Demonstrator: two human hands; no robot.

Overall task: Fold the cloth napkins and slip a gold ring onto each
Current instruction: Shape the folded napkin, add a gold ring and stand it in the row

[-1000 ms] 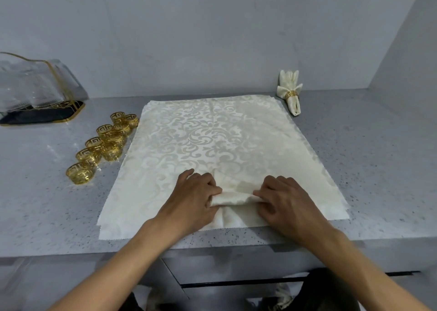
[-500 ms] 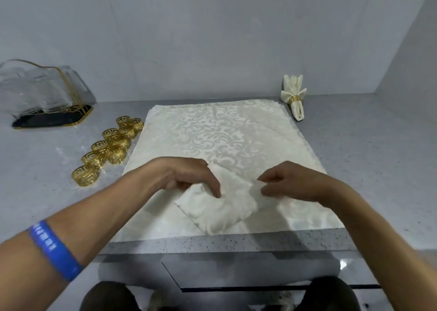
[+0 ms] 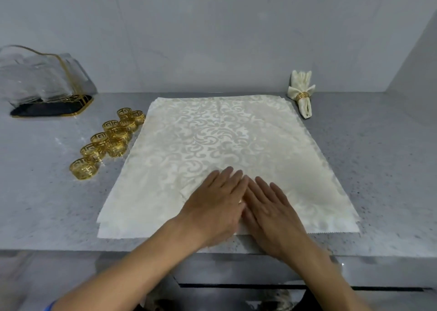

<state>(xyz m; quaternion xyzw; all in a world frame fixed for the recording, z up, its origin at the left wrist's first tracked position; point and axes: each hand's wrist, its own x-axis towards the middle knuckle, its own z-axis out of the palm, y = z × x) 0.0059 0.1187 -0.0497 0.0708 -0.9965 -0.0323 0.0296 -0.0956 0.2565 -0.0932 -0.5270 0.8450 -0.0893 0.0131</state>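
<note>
Both hands flat, fingers straight, grip released, left hand [image 3: 216, 206] beside right hand [image 3: 272, 212] pressing near edge of napkins [image 3: 212, 133] spread on tabletop [image 3: 378, 169], rings [image 3: 106, 140] clustered left, ringed napkin [image 3: 301, 93] far right.

Folded cloth [image 3: 243, 225]: largely covered beneath left hand [image 3: 212, 209] and right hand [image 3: 272, 213]. Forearms: cut off at bottom edge.
</note>
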